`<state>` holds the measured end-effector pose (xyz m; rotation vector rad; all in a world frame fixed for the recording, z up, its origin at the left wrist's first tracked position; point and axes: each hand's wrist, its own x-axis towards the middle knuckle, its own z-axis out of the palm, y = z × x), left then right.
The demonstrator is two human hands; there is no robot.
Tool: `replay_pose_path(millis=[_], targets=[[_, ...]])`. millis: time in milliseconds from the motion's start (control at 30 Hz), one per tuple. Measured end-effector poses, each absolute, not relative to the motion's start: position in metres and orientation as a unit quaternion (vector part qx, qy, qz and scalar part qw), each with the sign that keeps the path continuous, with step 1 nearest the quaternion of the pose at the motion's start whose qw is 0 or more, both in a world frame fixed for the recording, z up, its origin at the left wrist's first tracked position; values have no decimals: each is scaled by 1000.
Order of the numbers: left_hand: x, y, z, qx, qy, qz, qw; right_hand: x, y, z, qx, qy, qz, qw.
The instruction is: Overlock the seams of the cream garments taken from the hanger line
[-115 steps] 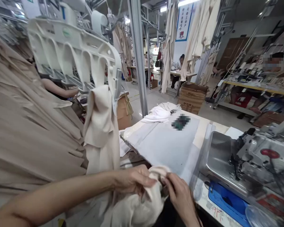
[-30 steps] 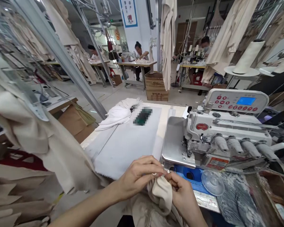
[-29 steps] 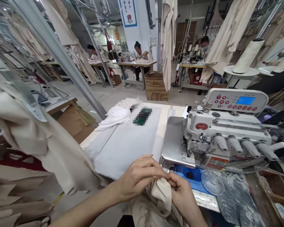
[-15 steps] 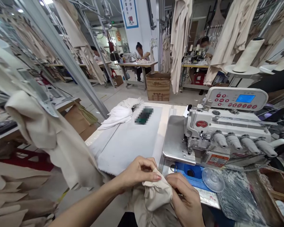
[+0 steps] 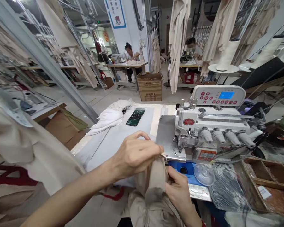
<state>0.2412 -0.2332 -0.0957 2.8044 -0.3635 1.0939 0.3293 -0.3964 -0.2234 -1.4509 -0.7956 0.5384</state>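
Observation:
A beige garment point(image 5: 153, 189) hangs from my hands over my lap, its upper edge stretched between them. My left hand point(image 5: 137, 154) pinches the top of the cloth just in front of the sewing machine's metal plate point(image 5: 165, 135). Lower and to the right, my right hand point(image 5: 180, 186) grips the cloth's side edge between thumb and fingers. The white overlock sewing machine point(image 5: 210, 123) stands beyond my right hand, with its lit control panel on top. What lies inside the folds of cloth is hidden.
A phone point(image 5: 135, 117) and a white cloth point(image 5: 109, 115) lie on the table. A clear plastic dish point(image 5: 204, 174) and a wooden compartment box point(image 5: 262, 176) are at the right. Beige garments point(image 5: 33, 138) hang at the left. A cardboard box point(image 5: 150, 88) stands behind; people work at farther tables.
My left hand has risen and turned palm down, pulling the bunched cloth up into a taut length. My right hand holds the cloth slightly lower. The view has swung right.

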Motion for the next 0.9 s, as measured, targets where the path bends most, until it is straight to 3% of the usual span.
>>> replay_pose_path(millis=[133, 233, 333, 467, 600, 733, 833, 900], targets=[[246, -227, -91, 929, -102, 345, 88, 319, -405, -242, -561, -311, 96, 761], [248, -226, -92, 928, -97, 346, 99, 322, -411, -242, -538, -396, 49, 743], [252, -224, -94, 930, -91, 337, 114, 335, -411, -226, -538, -467, 127, 690], [266, -218, -100, 950, -30, 252, 184, 349, -402, -202, -523, -422, 275, 688], [289, -210, -126, 946, 35, 153, 283, 345, -400, -215, -614, -378, 235, 652], [304, -213, -161, 891, 124, 171, 402, 330, -412, -258, -647, -324, 195, 662], [306, -218, -173, 871, 149, 230, 409, 326, -417, -273, -654, -297, 205, 665], [303, -222, -172, 887, 119, 271, 355, 329, -417, -270, -655, -316, 209, 654]])
